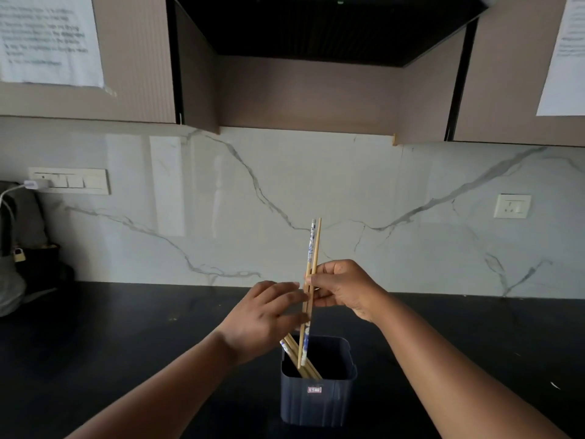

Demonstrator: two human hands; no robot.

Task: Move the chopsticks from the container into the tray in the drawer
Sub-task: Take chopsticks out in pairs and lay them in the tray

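The container [318, 380] stands on the black counter [126, 343], well in front of the counter's back edge where the marble wall [316, 191] rises. Bare counter lies on every side of the container, wide to its left and right; the near edge is out of view. Far to the container's left, against the wall, sit dark bags [28, 264] under a switch plate [71, 181] with a plugged charger. Above and behind the container hangs a black hood [316, 26] between cupboards.

The right hand [343, 288], above the container and a little to its right, pinches two chopsticks [311, 280] near their middle between thumb and fingertips. They stand almost upright, their lower ends just over the container's mouth, their tops against the wall behind. One is plain pale wood; the other is wood with a white-and-blue patterned end.

The left hand [266, 315], above the container's left rim, has straight fingers reaching to the held pair and touching them; it grips nothing.

More sticks [297, 356] lean in the container against its left rim, pale wood, at least one with a blue-and-white tip. The container is dark blue-grey, square with rounded corners, with a small label on its front.
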